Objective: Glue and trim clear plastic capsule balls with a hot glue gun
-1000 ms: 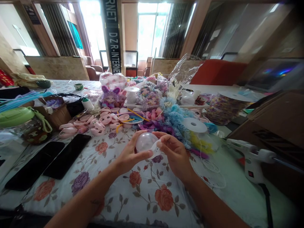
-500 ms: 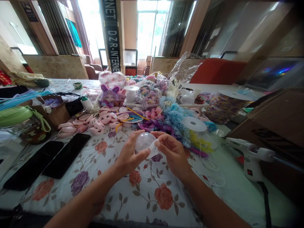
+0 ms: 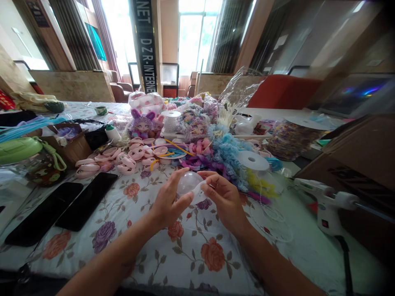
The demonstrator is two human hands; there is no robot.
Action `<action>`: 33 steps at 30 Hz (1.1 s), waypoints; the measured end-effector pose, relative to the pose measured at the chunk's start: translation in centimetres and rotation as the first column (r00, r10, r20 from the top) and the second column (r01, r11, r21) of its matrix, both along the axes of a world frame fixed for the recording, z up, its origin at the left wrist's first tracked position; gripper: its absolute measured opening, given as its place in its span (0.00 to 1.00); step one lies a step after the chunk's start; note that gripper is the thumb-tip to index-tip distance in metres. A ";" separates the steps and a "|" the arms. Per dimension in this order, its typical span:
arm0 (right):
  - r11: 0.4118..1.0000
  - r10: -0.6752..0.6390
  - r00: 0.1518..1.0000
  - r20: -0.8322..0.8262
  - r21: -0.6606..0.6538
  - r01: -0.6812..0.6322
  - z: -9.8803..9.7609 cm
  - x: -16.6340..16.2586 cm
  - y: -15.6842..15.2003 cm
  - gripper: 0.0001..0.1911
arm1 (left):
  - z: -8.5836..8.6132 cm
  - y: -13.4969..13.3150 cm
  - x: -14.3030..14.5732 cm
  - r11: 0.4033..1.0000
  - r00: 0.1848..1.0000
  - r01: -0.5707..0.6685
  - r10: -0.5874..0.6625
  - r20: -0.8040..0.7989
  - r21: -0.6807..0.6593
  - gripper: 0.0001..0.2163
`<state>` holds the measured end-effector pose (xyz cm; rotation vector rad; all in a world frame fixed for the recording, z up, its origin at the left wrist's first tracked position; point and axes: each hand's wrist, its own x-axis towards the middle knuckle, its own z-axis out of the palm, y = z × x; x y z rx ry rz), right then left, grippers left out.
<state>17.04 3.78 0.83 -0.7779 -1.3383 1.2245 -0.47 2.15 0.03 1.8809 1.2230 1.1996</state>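
Observation:
Between my two hands, above the flowered tablecloth (image 3: 148, 242), is a small round translucent whitish balloon (image 3: 187, 182). My left hand (image 3: 168, 199) curls around its left side, with the index finger at the top and the thumb along the lower front. Its white neck points right, where my right hand (image 3: 222, 195) pinches the end between thumb and fingertips. Those fingers partly hide the tip. Just beyond the hands lie purple material and fluffy blue yarn (image 3: 230, 154).
Pink doll-face parts (image 3: 135, 153) and furry dolls (image 3: 142, 125) lie ahead. Two black phones (image 3: 88, 201) rest at left, near a green-lidded jar (image 3: 33, 160). On the right are a white spool (image 3: 253, 160), a glue gun (image 3: 327, 205) and a cardboard box (image 3: 354, 160).
The balloon and the fingers around it have shifted very slightly. Both hands keep the same hold, and everything else stays in place.

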 end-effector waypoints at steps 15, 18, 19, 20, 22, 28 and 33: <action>1.000 0.016 1.000 -0.012 0.026 -0.016 -0.2 0.4 0.1 0.10 | 0.7 0.5 -0.6 0.993 0.989 0.106 -0.100 0.108 -0.048 0.26; 0.999 0.015 1.000 0.003 0.041 -0.015 -0.1 0.5 0.0 0.11 | 0.7 0.6 -0.5 0.990 0.983 0.126 -0.117 0.139 -0.065 0.27; 0.999 0.014 1.000 0.010 0.046 -0.015 -0.1 0.6 0.0 0.11 | 0.7 0.6 -0.5 0.989 0.982 0.132 -0.121 0.147 -0.073 0.27; 0.999 0.013 1.000 0.018 0.049 -0.014 0.0 0.6 0.0 0.11 | 0.7 0.6 -0.5 0.987 0.981 0.137 -0.124 0.151 -0.079 0.27; 0.998 0.007 1.000 0.030 0.060 -0.008 0.0 0.7 0.0 0.11 | 0.6 0.6 -0.5 0.987 0.981 0.139 -0.126 0.147 -0.083 0.27; 0.998 -0.010 0.999 0.044 0.065 0.007 0.1 0.7 -0.1 0.11 | 0.5 0.5 -0.5 0.989 0.985 0.136 -0.130 0.111 -0.055 0.26; 0.999 -0.019 0.999 0.029 0.041 0.018 0.0 0.4 -0.1 0.10 | 0.2 0.5 -0.5 0.989 0.989 0.130 -0.124 0.085 -0.066 0.26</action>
